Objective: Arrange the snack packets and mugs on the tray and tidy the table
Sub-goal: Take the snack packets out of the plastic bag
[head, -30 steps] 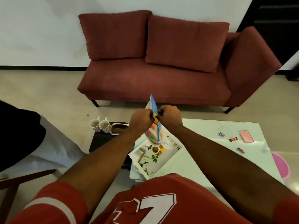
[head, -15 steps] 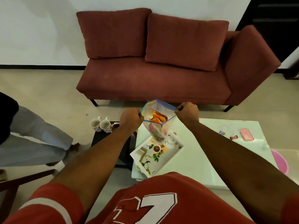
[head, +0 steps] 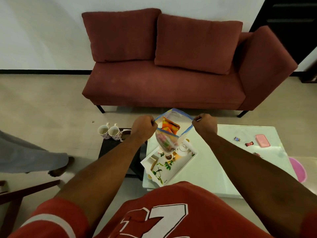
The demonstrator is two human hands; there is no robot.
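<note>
Dark-red sofa [head: 164, 78] against a white wall [head: 39, 31], beige tiled floor [head: 42, 107], dark doorway [head: 295, 18] at right.

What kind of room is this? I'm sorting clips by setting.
Most likely a home living room: a red sofa against the wall, a low white coffee table in front of it, and two floral mugs on a dark side table.

I see the bag [head: 173, 133] held above the tray [head: 178, 166] on the table [head: 214, 169]; two mugs [head: 109, 133] on the side stand [head: 111, 146] left; sofa [head: 163, 79] behind.
</note>
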